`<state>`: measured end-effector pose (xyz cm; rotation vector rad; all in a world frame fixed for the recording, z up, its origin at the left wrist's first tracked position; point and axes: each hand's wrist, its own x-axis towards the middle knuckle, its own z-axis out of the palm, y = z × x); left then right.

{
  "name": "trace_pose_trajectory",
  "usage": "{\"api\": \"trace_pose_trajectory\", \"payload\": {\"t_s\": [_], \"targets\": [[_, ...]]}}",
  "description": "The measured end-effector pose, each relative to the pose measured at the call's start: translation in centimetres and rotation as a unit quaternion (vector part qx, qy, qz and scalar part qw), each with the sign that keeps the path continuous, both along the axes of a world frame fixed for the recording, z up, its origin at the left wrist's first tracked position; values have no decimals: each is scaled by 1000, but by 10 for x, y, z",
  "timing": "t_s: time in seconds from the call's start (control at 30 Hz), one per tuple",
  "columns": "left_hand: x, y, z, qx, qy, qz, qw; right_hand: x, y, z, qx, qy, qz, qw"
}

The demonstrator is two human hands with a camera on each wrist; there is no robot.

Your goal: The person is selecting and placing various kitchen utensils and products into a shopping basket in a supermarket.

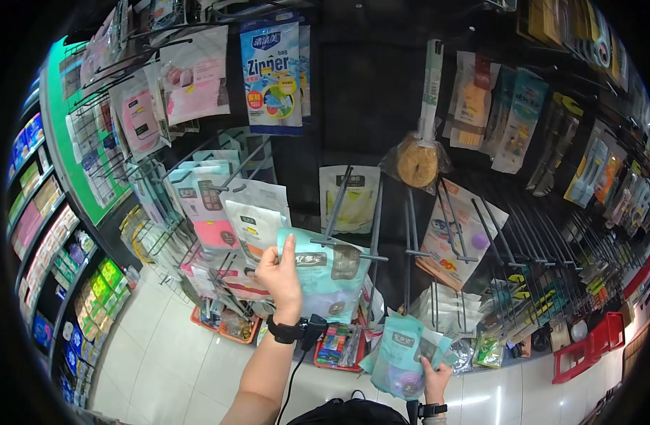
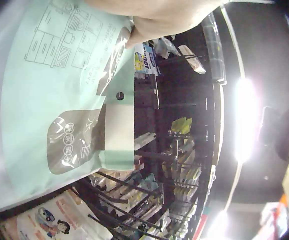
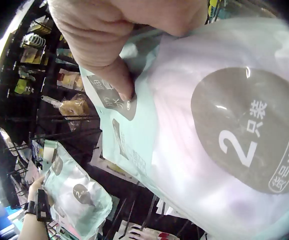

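Your left hand [image 1: 280, 283] pinches teal bag [image 1: 330, 287] at edge, near hook [image 1: 337, 205]; your right hand [image 1: 437, 382], lower, pinches second bag [image 1: 398, 354], thumb on front.

Smooth, glossy plas. pkgs [image 1: 403, 360], matt metal hooks [image 1: 337, 205] & shiny flr tiles [image 1: 172, 347]

head: forward, down, farthest back
left wrist: sideways, near left pouch [image 2: 39, 105]
right wrist: near right pouch [image 3: 177, 130]
shared by head, right wrist: both pouches
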<state>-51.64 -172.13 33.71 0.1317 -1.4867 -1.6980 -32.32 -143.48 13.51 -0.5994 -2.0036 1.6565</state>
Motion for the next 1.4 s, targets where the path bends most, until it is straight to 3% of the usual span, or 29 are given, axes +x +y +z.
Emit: {"api": "trace_pose_trajectory", "payload": {"t_s": [0.33, 0.47, 0.53, 0.57, 0.7, 0.83, 0.97, 1.0, 1.07, 1.13, 1.17, 1.23, 1.3, 1.4], "targets": [[-26, 14, -7, -22, -5, 46, 999, 0, 0, 2, -19, 8, -1, 1000], [-52, 21, -22, -95, 3, 16, 995, 2, 3, 2, -8, 23, -7, 1000], [-59, 26, -23, -225, -47, 57, 972, 5, 4, 5, 1, -1, -9, 1000], [-73, 25, -35, -224, -87, 25, 970, 6, 5, 6, 0, 2, -13, 1000], [-107, 31, -49, -277, -14, 25, 960, 9, 12, 10, -36, 8, -14, 999], [-144, 38, -50, -234, -100, 22, 967, 11, 20, 24, -97, 45, 5, 994], [-190, 28, -78, -139, -91, -143, 976, 7, 33, 30, -186, 97, 31, 977], [-167, 33, -58, -93, -148, -176, 969, 5, 31, 41, -187, 90, 23, 978], [-182, 31, -93, 51, -193, -235, 951, -7, 21, 67, -273, 202, 6, 941], [-131, 45, -88, 68, -187, -298, 934, -12, 21, 69, -283, 215, 15, 935], [-96, 56, -73, 8, -200, -278, 939, -15, 21, 68, -292, 235, 35, 926], [-46, 60, -62, -16, -152, -495, 855, -20, 18, 69, -296, 234, 43, 925], [-12, 63, -64, -112, -145, -600, 779, -23, 16, 66, -301, 223, 72, 924], [21, 70, -61, -138, -166, -589, 778, -29, 8, 61, -317, 212, 98, 919]]}}
